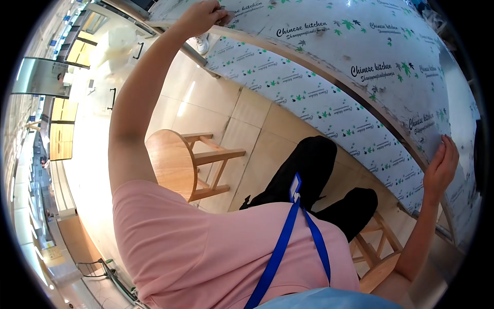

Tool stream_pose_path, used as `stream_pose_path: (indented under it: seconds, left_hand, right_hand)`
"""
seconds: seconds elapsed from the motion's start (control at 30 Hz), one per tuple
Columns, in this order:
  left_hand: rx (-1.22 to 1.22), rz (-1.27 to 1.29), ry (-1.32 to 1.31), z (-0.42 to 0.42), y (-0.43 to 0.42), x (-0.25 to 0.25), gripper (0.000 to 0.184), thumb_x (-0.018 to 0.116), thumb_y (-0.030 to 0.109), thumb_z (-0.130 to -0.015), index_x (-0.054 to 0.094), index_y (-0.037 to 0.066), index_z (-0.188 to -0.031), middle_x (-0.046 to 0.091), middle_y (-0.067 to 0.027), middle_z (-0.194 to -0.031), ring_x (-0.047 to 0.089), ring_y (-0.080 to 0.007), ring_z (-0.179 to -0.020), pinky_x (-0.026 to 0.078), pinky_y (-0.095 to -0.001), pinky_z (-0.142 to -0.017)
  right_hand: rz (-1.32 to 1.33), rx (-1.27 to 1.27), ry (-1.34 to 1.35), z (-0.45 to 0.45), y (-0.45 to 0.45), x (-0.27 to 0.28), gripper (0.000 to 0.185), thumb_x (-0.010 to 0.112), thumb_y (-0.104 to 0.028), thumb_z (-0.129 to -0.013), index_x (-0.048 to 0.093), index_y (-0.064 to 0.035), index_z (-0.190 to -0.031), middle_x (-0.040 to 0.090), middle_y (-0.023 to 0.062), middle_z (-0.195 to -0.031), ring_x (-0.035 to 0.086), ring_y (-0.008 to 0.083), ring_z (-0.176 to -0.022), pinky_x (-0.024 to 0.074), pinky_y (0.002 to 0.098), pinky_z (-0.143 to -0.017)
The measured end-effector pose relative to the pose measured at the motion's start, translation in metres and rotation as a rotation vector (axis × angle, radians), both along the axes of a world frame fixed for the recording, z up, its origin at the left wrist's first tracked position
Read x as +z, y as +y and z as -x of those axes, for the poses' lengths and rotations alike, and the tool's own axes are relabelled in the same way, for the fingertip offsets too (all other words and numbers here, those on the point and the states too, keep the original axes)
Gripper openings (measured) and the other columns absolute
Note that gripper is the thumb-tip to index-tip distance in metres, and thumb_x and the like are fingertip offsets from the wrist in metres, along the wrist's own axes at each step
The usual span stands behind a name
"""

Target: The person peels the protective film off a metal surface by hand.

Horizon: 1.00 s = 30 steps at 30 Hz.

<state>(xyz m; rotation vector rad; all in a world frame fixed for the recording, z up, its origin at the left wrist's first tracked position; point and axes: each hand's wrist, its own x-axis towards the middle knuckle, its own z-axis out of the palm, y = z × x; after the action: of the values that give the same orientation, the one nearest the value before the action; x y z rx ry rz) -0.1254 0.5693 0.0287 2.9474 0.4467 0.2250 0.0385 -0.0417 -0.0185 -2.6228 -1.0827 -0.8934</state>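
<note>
A sheet with "Chinese kitchen" print and green leaves covers the metal tabletop (pixel 329 46). At its far left edge is my left hand (pixel 200 18), fingers curled together; whatever is pinched at the fingertips is too small to make out. My right hand (pixel 441 167) rests on the table's right part near the front edge, its fingers extended and lying on the surface. Below the top, a lower shelf (pixel 303 92) carries the same printed covering.
A round wooden stool (pixel 172 165) stands on the tiled floor (pixel 226 118) to the left. Another wooden stool (pixel 378 257) is under me. A table leg (pixel 193 54) and a shoe (pixel 199 45) show at the upper left. A blue lanyard (pixel 280 247) hangs over my chest.
</note>
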Motion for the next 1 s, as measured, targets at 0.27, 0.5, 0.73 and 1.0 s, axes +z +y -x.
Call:
stream_pose_path:
  seconds: [0.27,0.5,0.73,1.0]
  left_hand:
    - [0.111,0.395,-0.107,0.011,0.013,-0.008,0.042,0.059,0.044,-0.093,0.062,0.003,-0.089,0.053,0.0007,-0.069,0.046,-0.0069,-0.062,0.038,-0.0241,-0.056]
    - [0.094,0.322,0.095,0.029,-0.029,0.024,0.048,0.065,0.047,-0.088,0.064,-0.001,-0.086,0.053,-0.0016,-0.069,0.050,-0.0108,-0.063,0.042,-0.0294,-0.057]
    - [0.046,0.282,0.065,0.029,-0.031,0.018,0.031,0.062,0.029,-0.088,0.064,-0.002,-0.088,0.057,-0.0059,-0.067,0.054,-0.0133,-0.058,0.045,-0.0298,-0.055]
    - [0.106,0.174,0.154,0.016,-0.033,0.020,0.025,0.056,0.020,-0.087,0.062,-0.003,-0.091,0.057,-0.0043,-0.068,0.055,-0.0119,-0.059,0.047,-0.0278,-0.053]
  right_hand:
    - [-0.034,-0.006,0.056,0.001,-0.001,0.002,0.026,0.044,-0.013,-0.100,0.061,0.0019,-0.113,0.062,0.0171,-0.116,0.058,0.0330,-0.109,0.0449,0.0386,-0.094]
    - [-0.034,-0.010,0.029,0.006,0.004,0.003,0.025,0.044,-0.010,-0.098,0.061,0.0026,-0.112,0.061,0.0176,-0.114,0.058,0.0336,-0.107,0.0455,0.0393,-0.092]
    - [-0.034,-0.010,0.033,0.003,0.001,0.001,0.026,0.044,-0.011,-0.099,0.062,0.0021,-0.112,0.062,0.0172,-0.114,0.059,0.0330,-0.107,0.0459,0.0388,-0.092]
    - [-0.037,-0.016,0.037,0.002,0.000,-0.001,0.027,0.043,-0.012,-0.099,0.062,0.0023,-0.112,0.062,0.0180,-0.114,0.058,0.0341,-0.107,0.0455,0.0395,-0.092]
